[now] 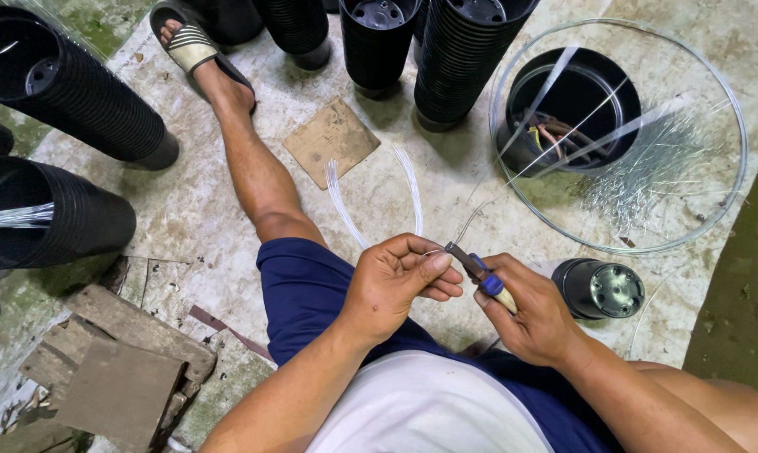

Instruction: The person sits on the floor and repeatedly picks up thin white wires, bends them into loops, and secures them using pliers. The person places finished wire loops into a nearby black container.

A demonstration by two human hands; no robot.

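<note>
Left hand (pixel 396 281): fingers pinched together on thin clear strands (pixel 345 210).
Right hand (pixel 530 315): fingers clamped on pliers (pixel 480 273), tips touching the strands.
Open room: bare concrete floor (pixel 186 210) ahead, edged by black pot stacks (pixel 85 101) and clear basin (pixel 715 218).

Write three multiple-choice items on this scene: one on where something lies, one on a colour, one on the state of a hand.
1. Where does the small square of cardboard lie?
A. on the floor beside the outstretched leg
B. inside the clear round basin
C. on the wooden planks

2. What colour is the band on the pliers handle?
A. red
B. blue
C. green

3. What is the left hand doing?
A. resting flat on the floor
B. gripping a black pot
C. pinching thin clear strands

Answers: 1 A, it sits on bare concrete right of the leg. 2 B, a blue band shows above the right hand. 3 C, the strands loop up from its fingertips.
</note>
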